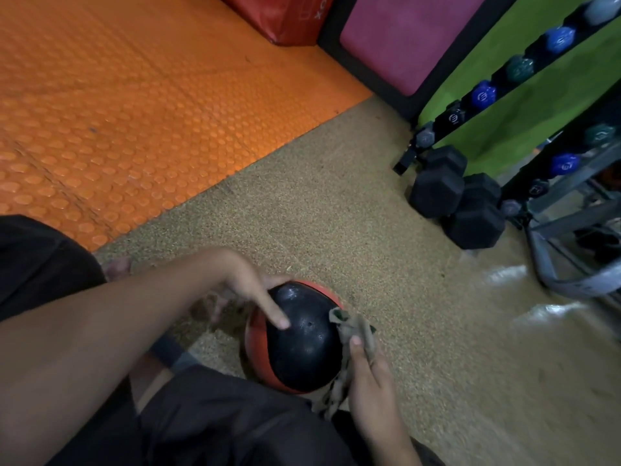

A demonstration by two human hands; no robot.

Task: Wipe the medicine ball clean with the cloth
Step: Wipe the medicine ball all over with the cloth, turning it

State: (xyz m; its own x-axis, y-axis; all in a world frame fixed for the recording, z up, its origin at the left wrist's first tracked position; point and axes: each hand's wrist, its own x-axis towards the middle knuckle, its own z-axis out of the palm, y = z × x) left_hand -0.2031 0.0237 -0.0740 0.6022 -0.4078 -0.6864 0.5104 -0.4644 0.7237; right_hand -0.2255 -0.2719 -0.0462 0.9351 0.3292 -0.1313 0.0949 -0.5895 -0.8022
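An orange studded mat (111, 105) is lying beyond the medicine ball (299, 344), up and to its left, and a speckled tan floor (336, 213) is spreading under the ball. A rack of dumbbells (484, 95) is standing well beyond the ball to its right, with black hex dumbbells (457, 203) lying at its foot. The black-and-red ball is sitting just in front of the person's dark-clothed lap. The left hand (252, 284) is resting on the ball's top, fingers spread straight. The right hand (369, 375) is pinching a tan cloth (353, 331) against the ball's right side.
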